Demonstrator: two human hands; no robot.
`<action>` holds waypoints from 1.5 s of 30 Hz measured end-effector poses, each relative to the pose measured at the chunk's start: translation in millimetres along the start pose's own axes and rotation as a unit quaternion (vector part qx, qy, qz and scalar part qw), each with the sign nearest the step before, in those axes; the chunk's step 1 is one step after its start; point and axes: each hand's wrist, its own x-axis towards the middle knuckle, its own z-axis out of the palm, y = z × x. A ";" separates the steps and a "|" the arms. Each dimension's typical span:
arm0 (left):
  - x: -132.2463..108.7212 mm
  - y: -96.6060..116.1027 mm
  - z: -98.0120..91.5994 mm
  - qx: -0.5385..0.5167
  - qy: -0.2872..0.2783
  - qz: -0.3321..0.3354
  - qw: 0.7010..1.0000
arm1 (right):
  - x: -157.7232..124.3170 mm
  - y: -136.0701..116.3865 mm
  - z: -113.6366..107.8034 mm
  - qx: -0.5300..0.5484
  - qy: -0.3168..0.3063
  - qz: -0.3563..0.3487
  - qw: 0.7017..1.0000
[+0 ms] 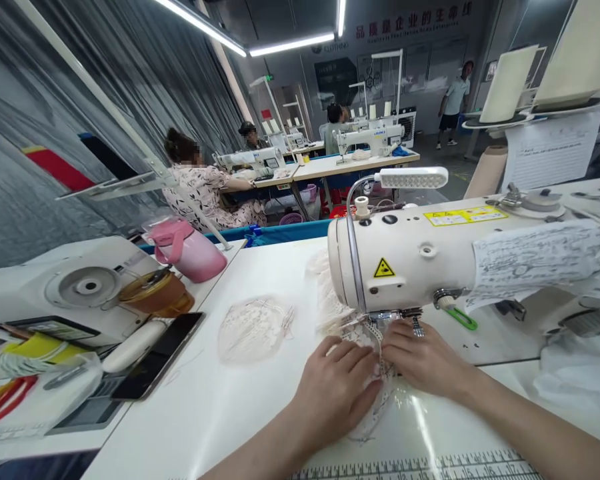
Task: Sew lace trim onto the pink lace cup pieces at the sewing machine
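Observation:
At the sewing machine (405,247), a sheer pale lace piece (373,417) lies under the presser area, its trimmed edge running between my hands. My left hand (333,380) is closed on the lace with bent fingers, just left of the needle area. My right hand (417,357) is closed at the lace's right side, fingertips close beside the presser foot; its grip is partly hidden. More gathered lace (330,300) spreads behind the machine head. Left of my hands, a separate cream lace piece (255,330) rests flat on the white table (220,420).
A black phone (160,357), a brown cup (157,293) and a pink jug (190,250) stand at the left. A ruler strip (410,467) runs along the front edge. Thread cones (507,83) rise at the right. Several people work or walk further back.

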 end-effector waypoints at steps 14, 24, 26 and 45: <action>-62.3 21.3 0.3 0.140 0.055 0.137 0.979 | -5.5 -1.0 9.0 0.029 -0.041 -0.026 0.998; -64.9 26.0 0.6 0.143 0.039 0.082 0.986 | -6.3 0.5 7.0 0.066 -0.032 -0.013 0.997; -64.0 26.1 0.9 0.130 0.035 0.071 0.988 | -5.7 0.1 6.6 0.067 -0.033 -0.012 0.997; -30.5 24.6 -26.9 -0.084 -0.057 -0.147 0.984 | -4.6 1.5 -7.2 0.173 -0.051 0.006 0.984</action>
